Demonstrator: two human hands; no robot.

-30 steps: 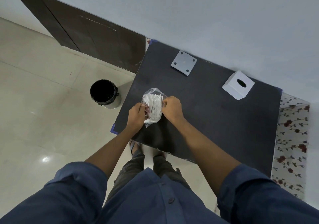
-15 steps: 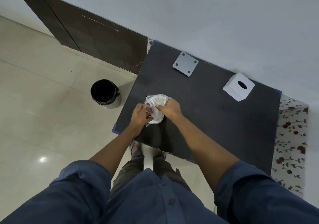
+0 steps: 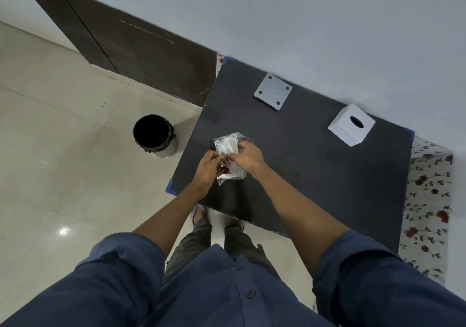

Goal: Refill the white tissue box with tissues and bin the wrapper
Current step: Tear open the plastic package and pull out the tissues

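Observation:
A pack of white tissues in a clear plastic wrapper [image 3: 228, 147] sits over the near left part of the dark table [image 3: 315, 170]. My left hand [image 3: 208, 166] and my right hand [image 3: 248, 156] both pinch the wrapper where it faces me, fingertips close together. The white tissue box [image 3: 351, 125], with an oval hole on top, stands at the table's far right, well away from my hands. Its flat white base plate [image 3: 273, 94] lies apart at the far edge. A black-lined bin [image 3: 154, 135] stands on the floor left of the table.
A pale wall runs behind the table. A dark wooden door or panel [image 3: 141, 49] stands at the back left. A flowered cloth [image 3: 426, 200] shows at the table's right side. Glossy floor tiles [image 3: 63, 175] lie to the left. My feet are just under the near table edge.
The pack was held flat between both hands; now it is turned and crumpled, and both hands have closed in on the same spot of the wrapper.

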